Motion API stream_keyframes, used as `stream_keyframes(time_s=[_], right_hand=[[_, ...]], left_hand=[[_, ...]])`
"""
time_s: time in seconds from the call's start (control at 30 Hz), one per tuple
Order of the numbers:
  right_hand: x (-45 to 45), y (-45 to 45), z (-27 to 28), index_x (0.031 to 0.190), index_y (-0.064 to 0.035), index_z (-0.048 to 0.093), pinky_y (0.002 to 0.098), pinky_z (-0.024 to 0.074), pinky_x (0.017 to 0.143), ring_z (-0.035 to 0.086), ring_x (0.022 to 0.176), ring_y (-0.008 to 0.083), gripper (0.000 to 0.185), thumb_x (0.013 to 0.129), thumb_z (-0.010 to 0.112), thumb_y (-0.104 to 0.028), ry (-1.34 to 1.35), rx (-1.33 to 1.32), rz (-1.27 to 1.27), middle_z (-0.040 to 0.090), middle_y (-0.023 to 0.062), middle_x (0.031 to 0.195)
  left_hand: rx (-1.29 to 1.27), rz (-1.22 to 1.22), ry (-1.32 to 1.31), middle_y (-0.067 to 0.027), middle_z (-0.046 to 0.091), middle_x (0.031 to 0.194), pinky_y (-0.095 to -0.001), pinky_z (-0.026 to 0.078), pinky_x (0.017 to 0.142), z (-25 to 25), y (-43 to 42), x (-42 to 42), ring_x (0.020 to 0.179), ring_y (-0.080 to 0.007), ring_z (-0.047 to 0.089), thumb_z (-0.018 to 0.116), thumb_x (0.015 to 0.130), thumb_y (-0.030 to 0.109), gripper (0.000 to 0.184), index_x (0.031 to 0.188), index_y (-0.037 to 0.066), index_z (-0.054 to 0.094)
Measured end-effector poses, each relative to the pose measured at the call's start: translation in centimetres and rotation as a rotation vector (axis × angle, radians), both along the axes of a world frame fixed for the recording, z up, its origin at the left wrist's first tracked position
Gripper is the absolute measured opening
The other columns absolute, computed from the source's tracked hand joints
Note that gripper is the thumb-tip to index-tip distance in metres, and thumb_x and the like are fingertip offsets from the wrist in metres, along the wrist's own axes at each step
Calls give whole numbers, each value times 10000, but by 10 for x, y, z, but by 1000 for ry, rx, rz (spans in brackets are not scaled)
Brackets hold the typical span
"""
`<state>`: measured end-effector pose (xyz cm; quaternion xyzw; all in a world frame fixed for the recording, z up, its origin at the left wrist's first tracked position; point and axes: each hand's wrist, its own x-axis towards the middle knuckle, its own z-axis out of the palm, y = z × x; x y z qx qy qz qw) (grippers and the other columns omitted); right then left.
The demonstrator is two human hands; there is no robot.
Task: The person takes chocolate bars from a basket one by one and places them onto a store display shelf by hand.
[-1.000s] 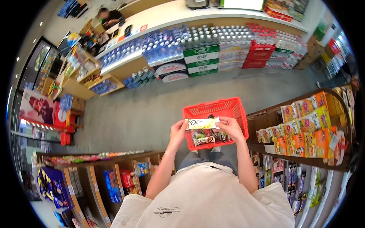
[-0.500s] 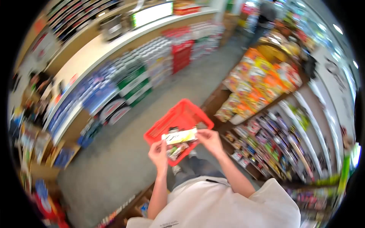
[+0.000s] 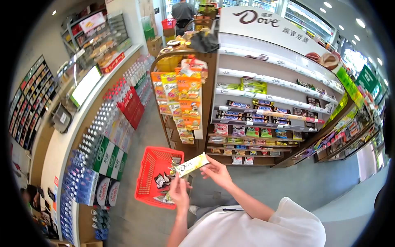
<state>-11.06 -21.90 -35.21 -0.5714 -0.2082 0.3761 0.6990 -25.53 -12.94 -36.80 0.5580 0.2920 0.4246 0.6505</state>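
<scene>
A Dove chocolate bar (image 3: 192,164) in a white and yellow wrapper is stretched between my two hands, tilted up to the right. My left hand (image 3: 180,192) pinches its lower left end. At the upper right end, the thumb and fingers of my right hand (image 3: 217,173) grip the wrapper. Below and to the left of the bar is a red shopping basket (image 3: 142,181). Several small dark and silvery packets (image 3: 162,180) lie inside it, partly covered by my left hand and the bar.
Ahead is a Dove shelf unit (image 3: 263,90) with rows of Snickers bars (image 3: 258,118) and bagged sweets. A rack of orange and yellow snack bags (image 3: 181,99) adjoins it. Bottle packs (image 3: 87,164) line the counter (image 3: 76,127) on the left. A person (image 3: 183,12) stands at the back.
My view has swung right, from the aisle by the counter toward the Dove shelf. The chocolate bar stays in both hands, now more tilted, and the basket sits further left in view.
</scene>
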Motion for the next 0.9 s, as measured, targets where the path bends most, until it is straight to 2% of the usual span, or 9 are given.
stream_keyframes(time_s=[0.37,0.43,0.5,0.57,0.63,0.67,0.7,0.77,0.9], right_hand=[[96,-149,2,1424,-61,236,297,541,637,621,733,157,640,871,553,-6,61,262,-320,640,103,837],[111,-176,3,1425,-60,234,297,541,637,622,724,158,653,862,560,-4,89,285,-343,632,88,819],[126,-201,6,1424,-57,238,286,538,634,617,722,144,634,874,550,-1,78,291,-441,621,65,793],[142,-222,4,1405,-41,286,281,540,635,601,753,137,594,872,542,9,83,300,-458,595,53,811],[159,-237,0,1368,-22,360,269,541,653,568,846,124,534,867,538,24,-34,304,-517,562,70,967],[166,-241,-1,1324,-5,428,258,538,670,527,910,114,476,863,539,35,-73,279,-569,492,82,1115],[172,-243,1,1324,-5,428,258,538,670,527,910,114,476,863,539,35,-63,277,-560,492,82,1115],[182,-247,8,1300,0,457,256,538,679,514,927,113,444,865,535,38,-224,295,-672,454,85,1176],[195,-254,11,1235,6,528,228,505,638,544,787,102,344,891,518,20,-318,209,-829,490,94,1142]], left_hand=[[19,-459,-7,-67,591,785,-255,521,568,14,-131,129,700,-123,586,506,905,51,604,1426,33,200],[-180,-556,-46,-68,589,771,-261,524,563,20,-156,151,693,-125,587,508,904,73,642,1439,52,153],[-188,-577,-38,-71,586,760,-275,526,557,22,-177,172,680,-136,588,510,901,86,665,1445,66,130],[-284,-624,-98,-71,585,756,-287,527,557,29,-196,190,669,-149,588,513,895,78,664,1445,66,141],[-273,-620,-93,-79,580,788,-295,525,551,34,-208,204,677,-161,587,502,891,61,659,1445,67,146],[-271,-634,-97,-81,575,807,-294,522,547,38,-213,210,690,-162,584,495,890,53,656,1446,69,146],[-268,-647,-100,-83,569,826,-292,520,544,40,-216,216,702,-164,581,489,890,44,654,1446,70,145],[-242,-659,-66,-97,538,885,-308,510,537,42,-221,226,726,-186,567,475,885,40,652,1450,88,153],[-277,-706,-95,-89,496,1026,-308,514,550,39,-226,245,826,-188,553,476,860,16,642,1439,75,204]])
